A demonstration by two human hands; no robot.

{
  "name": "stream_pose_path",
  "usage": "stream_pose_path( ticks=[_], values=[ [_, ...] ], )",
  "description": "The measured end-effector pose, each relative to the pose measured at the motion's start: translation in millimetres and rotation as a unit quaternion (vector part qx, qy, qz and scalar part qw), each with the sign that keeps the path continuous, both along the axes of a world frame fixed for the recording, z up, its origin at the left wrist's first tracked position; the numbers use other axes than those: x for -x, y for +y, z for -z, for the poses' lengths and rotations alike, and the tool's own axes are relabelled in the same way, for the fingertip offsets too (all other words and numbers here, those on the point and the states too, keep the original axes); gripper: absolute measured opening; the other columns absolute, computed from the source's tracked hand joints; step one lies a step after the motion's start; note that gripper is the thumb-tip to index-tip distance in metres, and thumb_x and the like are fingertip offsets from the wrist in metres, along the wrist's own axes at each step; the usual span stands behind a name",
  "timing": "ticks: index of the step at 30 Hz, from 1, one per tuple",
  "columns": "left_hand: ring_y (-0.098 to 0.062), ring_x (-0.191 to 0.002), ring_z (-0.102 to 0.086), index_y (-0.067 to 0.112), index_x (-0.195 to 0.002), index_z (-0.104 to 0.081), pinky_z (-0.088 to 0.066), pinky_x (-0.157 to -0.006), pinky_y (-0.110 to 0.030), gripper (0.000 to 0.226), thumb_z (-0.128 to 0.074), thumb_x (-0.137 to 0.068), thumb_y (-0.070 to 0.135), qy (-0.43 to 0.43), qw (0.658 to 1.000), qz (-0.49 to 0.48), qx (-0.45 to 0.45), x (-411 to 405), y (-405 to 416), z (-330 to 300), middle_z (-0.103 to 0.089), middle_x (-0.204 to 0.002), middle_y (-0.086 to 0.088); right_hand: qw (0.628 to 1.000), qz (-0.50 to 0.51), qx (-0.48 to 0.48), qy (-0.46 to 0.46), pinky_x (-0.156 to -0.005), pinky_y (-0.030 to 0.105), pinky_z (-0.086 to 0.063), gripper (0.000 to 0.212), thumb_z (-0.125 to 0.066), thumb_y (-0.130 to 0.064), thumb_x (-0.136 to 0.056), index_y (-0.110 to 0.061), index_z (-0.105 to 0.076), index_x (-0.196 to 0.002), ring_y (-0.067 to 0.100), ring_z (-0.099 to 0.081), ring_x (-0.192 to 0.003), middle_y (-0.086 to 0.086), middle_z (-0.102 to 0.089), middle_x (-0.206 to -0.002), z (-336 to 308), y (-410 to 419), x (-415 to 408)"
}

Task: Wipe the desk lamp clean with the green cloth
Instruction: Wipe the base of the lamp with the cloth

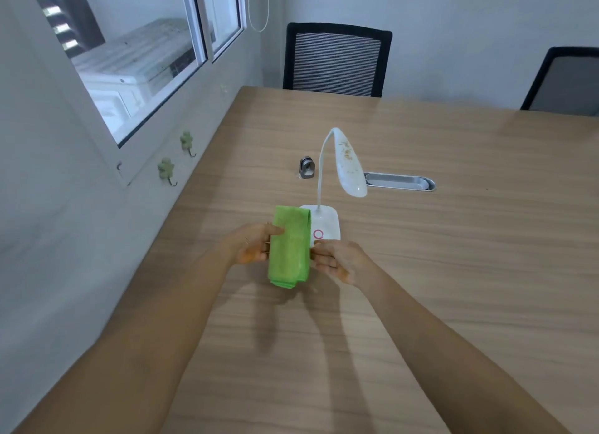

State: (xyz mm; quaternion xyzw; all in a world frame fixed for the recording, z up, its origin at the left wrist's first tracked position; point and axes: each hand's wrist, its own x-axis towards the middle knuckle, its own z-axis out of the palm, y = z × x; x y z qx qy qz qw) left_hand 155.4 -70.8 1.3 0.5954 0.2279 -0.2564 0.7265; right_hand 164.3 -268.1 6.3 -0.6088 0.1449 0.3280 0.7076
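Note:
A folded green cloth is held upright above the wooden table between both hands. My left hand grips its left edge, thumb on the front. My right hand pinches its right edge. Just behind the cloth stands a white desk lamp with a bent neck. Brownish specks of dirt lie on the lamp's oval head. The lamp's square base carries a pink ring and is partly hidden by the cloth.
The wooden table runs along a wall with a window at the left. A small metal clip-like object and a silver cable slot lie behind the lamp. Two black office chairs stand at the far edge.

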Motion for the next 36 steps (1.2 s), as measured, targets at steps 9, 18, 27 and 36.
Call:
stream_pose_path(
  ticks=[9, 18, 27, 36],
  values=[
    [-0.022, -0.089, -0.058, 0.007, -0.092, -0.063, -0.042, -0.077, -0.031, 0.018, -0.063, -0.084, 0.024, -0.123, 0.901, -0.095, -0.404, -46, 17, -8, -0.063, -0.1, -0.013, 0.728, -0.277, 0.498, -0.38, -0.107, 0.042, -0.038, 0.057, -0.047, -0.008, -0.083, -0.017, -0.039, -0.139, 0.031, -0.034, -0.135, 0.008, -0.034, -0.151, 32, -21, -25],
    [-0.036, -0.103, -0.052, 0.0, -0.105, -0.06, -0.045, -0.079, -0.043, 0.027, -0.049, -0.081, 0.003, -0.322, 0.662, 0.106, -0.668, -78, -42, 20, -0.057, -0.112, -0.018, 0.679, -0.338, 0.528, -0.382, -0.115, 0.049, -0.025, 0.065, -0.047, -0.016, -0.085, -0.024, -0.026, -0.145, 0.024, -0.02, -0.144, 0.003, -0.022, -0.158, 35, -27, -35],
    [-0.035, -0.095, -0.054, 0.013, -0.116, -0.064, -0.05, -0.079, -0.037, 0.043, -0.05, -0.076, 0.005, -0.394, 0.585, 0.257, -0.661, -62, -20, 41, -0.069, -0.115, -0.005, 0.678, -0.343, 0.52, -0.39, -0.115, 0.044, -0.029, 0.062, -0.044, -0.013, -0.086, -0.022, -0.028, -0.146, 0.023, -0.023, -0.144, 0.004, -0.024, -0.158, 36, -30, -39],
    [-0.024, -0.06, -0.063, 0.012, -0.08, -0.073, -0.049, -0.05, -0.026, 0.032, -0.043, -0.071, 0.016, -0.488, 0.419, 0.234, -0.729, -48, 8, 21, -0.071, -0.069, -0.002, 0.683, -0.335, 0.516, -0.393, -0.115, 0.045, -0.03, 0.059, -0.041, -0.012, -0.088, -0.025, -0.031, -0.144, 0.022, -0.024, -0.144, 0.001, -0.025, -0.157, 38, -31, -39]
  ],
)
